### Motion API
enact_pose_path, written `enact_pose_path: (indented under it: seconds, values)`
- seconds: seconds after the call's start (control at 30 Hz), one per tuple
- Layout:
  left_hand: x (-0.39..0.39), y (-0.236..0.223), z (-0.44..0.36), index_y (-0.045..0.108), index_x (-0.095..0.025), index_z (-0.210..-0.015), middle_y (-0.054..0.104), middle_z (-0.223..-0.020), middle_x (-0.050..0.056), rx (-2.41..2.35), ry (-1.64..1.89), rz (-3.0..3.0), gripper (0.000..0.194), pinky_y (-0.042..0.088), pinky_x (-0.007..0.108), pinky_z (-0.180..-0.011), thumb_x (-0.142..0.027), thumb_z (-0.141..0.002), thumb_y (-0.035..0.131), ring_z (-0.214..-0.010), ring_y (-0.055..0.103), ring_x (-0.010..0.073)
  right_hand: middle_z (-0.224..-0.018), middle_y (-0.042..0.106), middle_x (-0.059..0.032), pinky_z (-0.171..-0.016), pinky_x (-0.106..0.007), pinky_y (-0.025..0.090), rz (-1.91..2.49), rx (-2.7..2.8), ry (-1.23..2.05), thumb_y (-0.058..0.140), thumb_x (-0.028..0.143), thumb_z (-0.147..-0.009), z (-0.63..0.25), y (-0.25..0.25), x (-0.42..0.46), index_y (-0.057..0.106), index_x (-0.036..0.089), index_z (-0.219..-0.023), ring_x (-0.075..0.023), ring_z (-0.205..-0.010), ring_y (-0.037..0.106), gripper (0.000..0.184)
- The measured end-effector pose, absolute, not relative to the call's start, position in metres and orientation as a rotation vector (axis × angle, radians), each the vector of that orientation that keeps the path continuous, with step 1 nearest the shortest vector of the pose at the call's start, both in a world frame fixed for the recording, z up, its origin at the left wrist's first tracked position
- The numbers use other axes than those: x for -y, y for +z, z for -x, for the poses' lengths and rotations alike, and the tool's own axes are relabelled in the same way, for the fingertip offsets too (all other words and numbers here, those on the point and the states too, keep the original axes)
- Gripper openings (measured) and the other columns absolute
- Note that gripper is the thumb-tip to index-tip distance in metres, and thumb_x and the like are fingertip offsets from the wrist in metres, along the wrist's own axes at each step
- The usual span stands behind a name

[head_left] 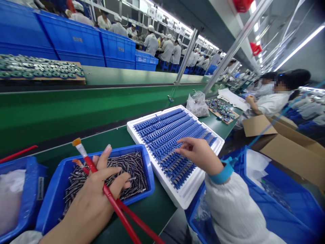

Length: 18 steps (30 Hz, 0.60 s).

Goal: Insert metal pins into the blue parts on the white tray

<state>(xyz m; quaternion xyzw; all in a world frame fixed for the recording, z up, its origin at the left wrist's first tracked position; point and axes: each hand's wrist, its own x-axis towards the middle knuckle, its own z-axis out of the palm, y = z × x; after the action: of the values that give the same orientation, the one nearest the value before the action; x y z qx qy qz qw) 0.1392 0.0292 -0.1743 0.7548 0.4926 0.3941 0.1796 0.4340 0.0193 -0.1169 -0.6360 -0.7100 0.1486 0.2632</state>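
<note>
My left hand (98, 189) is over a blue bin (149, 176) of small dark metal threaded pins (135, 169). Two red-handled paintbrushes (111, 198) are gripped between its fingers, bristles pointing up and left. Its thumb and forefinger hang over the pins; whether they pinch one I cannot tell. Above a white foam tray (184, 201) hovers my right hand (199, 152), fingers curled, thumb and fingertips apart with nothing visible between them. Rows of blue plastic parts (162, 132) fill the tray, and grey metal pieces show in the nearer right rows. A blue wrist strap circles my right wrist.
A blue bin with a white bag (12, 189) stands at far left. Behind the tray are a plastic bag (198, 105) and a board of small round parts (222, 110). Open cardboard boxes (291, 145) and a co-worker (273, 98) are at right. A green conveyor (101, 101) runs behind.
</note>
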Motion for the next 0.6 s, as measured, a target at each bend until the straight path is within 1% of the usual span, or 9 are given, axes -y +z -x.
enact_pose_path:
  seconds: [0.07, 0.13, 0.17, 0.2, 0.27, 0.3, 0.37, 0.43, 0.6]
  values:
    - [-0.029, -0.173, -0.137, 0.067, -0.022, -0.081, 0.058, -0.13, 0.015, -1.437, 1.095, -2.255, 0.025, 0.027, 0.068, -0.112, -0.043, -0.084, 0.053, -0.13, 0.047, 0.0417, -0.08, 0.059, 0.0064, -0.065, -0.017, 0.049, 1.517, 1.988, 0.496, 0.087, -0.008, -0.077, -0.402, -0.112, -0.007, 0.067, 0.016, -0.102, -0.0133, -0.071, 0.06, 0.04]
    - [-0.028, -0.171, -0.135, 0.064, -0.021, -0.085, 0.06, -0.127, 0.016, -1.407, 1.091, -2.381, 0.026, 0.027, 0.065, -0.113, -0.041, -0.086, 0.048, -0.13, 0.049, 0.0382, -0.09, 0.06, 0.0035, -0.071, -0.019, 0.049, 1.157, 2.042, 0.604, 0.088, -0.012, -0.07, -0.369, -0.11, 0.002, 0.064, 0.013, -0.109, -0.0144, -0.076, 0.06, 0.052]
    - [-0.027, -0.169, -0.134, 0.063, -0.021, -0.087, 0.06, -0.126, 0.016, -1.375, 1.093, -2.416, 0.025, 0.028, 0.064, -0.113, -0.04, -0.086, 0.046, -0.13, 0.049, 0.0364, -0.096, 0.059, 0.0014, -0.075, -0.021, 0.049, 1.083, 2.049, 0.615, 0.085, -0.014, -0.072, -0.354, -0.111, 0.005, 0.063, 0.011, -0.108, -0.0162, -0.082, 0.059, 0.049]
    - [-0.027, -0.167, -0.133, 0.062, -0.021, -0.088, 0.061, -0.125, 0.015, -1.344, 1.095, -2.433, 0.023, 0.03, 0.062, -0.113, -0.038, -0.086, 0.046, -0.131, 0.049, 0.0349, -0.097, 0.059, 0.0001, -0.077, -0.022, 0.048, 1.022, 2.039, 0.623, 0.08, -0.015, -0.076, -0.342, -0.111, 0.007, 0.062, 0.01, -0.105, -0.0172, -0.084, 0.059, 0.042]
    - [-0.026, -0.162, -0.133, 0.061, -0.022, -0.087, 0.062, -0.122, 0.014, -1.333, 1.116, -2.417, 0.021, 0.036, 0.059, -0.111, -0.036, -0.086, 0.046, -0.13, 0.05, 0.0329, -0.096, 0.059, -0.0015, -0.078, -0.024, 0.047, 0.97, 2.0, 0.615, 0.066, -0.008, -0.091, -0.327, -0.112, 0.008, 0.062, 0.01, -0.099, -0.0183, -0.085, 0.059, 0.021]
    - [-0.025, -0.161, -0.133, 0.06, -0.022, -0.086, 0.063, -0.12, 0.013, -1.324, 1.12, -2.416, 0.02, 0.039, 0.057, -0.109, -0.036, -0.086, 0.046, -0.129, 0.051, 0.0322, -0.094, 0.058, -0.0019, -0.077, -0.025, 0.047, 0.944, 1.973, 0.61, 0.058, -0.002, -0.098, -0.323, -0.111, 0.009, 0.061, 0.011, -0.097, -0.0182, -0.084, 0.059, 0.014]
    - [-0.025, -0.16, -0.134, 0.061, -0.023, -0.086, 0.065, -0.115, 0.012, -1.284, 1.128, -2.445, 0.02, 0.04, 0.055, -0.109, -0.034, -0.087, 0.045, -0.128, 0.053, 0.031, -0.094, 0.058, -0.0027, -0.076, -0.026, 0.048, 0.889, 1.943, 0.601, 0.044, 0.009, -0.107, -0.32, -0.109, 0.009, 0.06, 0.013, -0.095, -0.0184, -0.084, 0.059, 0.02]
    - [-0.026, -0.162, -0.134, 0.063, -0.024, -0.089, 0.066, -0.109, 0.01, -1.209, 1.136, -2.52, 0.019, 0.039, 0.055, -0.111, -0.031, -0.088, 0.046, -0.13, 0.05, 0.0305, -0.094, 0.058, -0.003, -0.076, -0.027, 0.048, 0.868, 1.946, 0.585, 0.038, 0.013, -0.109, -0.321, -0.105, 0.011, 0.058, 0.014, -0.093, -0.0188, -0.084, 0.059, 0.026]
    - [-0.027, -0.176, -0.132, 0.067, -0.027, -0.103, 0.067, -0.101, 0.008, -1.129, 1.276, -2.58, 0.027, 0.028, 0.057, -0.117, -0.021, -0.089, 0.045, -0.143, 0.029, 0.0293, -0.092, 0.058, 0.0002, -0.076, -0.022, 0.048, 1.06, 1.941, 0.447, 0.043, 0.014, -0.099, -0.359, -0.103, 0.012, 0.06, 0.015, -0.091, -0.0151, -0.084, 0.059, 0.018]
